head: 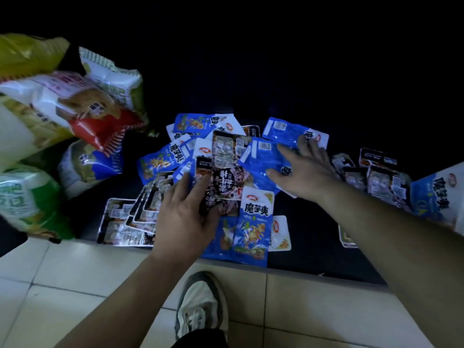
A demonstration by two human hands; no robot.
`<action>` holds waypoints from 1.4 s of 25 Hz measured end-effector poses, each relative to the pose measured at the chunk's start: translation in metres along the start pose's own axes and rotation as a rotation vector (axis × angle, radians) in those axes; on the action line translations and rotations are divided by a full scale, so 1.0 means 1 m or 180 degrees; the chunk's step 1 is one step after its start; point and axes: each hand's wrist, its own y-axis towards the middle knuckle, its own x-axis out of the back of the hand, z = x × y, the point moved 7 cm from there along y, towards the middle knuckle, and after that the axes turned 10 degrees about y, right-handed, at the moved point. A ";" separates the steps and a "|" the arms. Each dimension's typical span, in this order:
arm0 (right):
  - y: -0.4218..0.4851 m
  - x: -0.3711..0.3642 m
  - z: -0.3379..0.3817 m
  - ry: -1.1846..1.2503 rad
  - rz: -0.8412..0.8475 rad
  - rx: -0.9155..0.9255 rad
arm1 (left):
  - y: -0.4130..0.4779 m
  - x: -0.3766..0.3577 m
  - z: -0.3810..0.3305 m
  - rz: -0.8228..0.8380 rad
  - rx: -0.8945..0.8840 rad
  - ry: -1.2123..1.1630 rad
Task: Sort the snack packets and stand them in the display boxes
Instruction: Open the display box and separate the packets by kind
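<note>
Blue packet under right hand (left hand grips dark packet)

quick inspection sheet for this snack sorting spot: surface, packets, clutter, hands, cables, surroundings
surface: dark ledge, dimly lit
job's things: blue packets and black packets heaped together, lying flat, unsorted; no display box plainly seen
clutter: large snack bags piled at the left; big blue bag at the right edge
hands: left hand grips a black packet in the heap; right hand open, fingers spread over blue packets
cables: nothing seen
surroundings: pale tiled floor, one shoe; darkness beyond the ledge
</note>
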 end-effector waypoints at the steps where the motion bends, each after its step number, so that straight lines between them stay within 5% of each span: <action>1: 0.001 -0.004 0.003 0.0022 0.0054 -0.0031 | -0.001 -0.004 0.002 0.0046 0.0026 -0.0069; 8: -0.037 -0.032 0.043 0.1093 0.0158 0.0394 | 0.017 -0.006 0.006 0.0046 0.0260 0.0100; 14: -0.053 -0.044 0.026 0.0143 0.0343 0.0736 | 0.026 -0.005 -0.006 0.0333 0.0763 -0.1563; 23: -0.053 -0.046 0.026 -0.0208 -0.0188 0.0863 | 0.018 -0.009 -0.005 -0.0018 0.1024 -0.1718; 29: -0.051 -0.046 0.027 -0.0287 -0.0257 0.0900 | 0.029 -0.019 -0.029 0.0274 0.0530 -0.1866; 35: -0.048 -0.047 0.030 -0.0407 -0.0188 0.0734 | 0.029 0.041 0.004 -0.0820 0.0598 -0.1829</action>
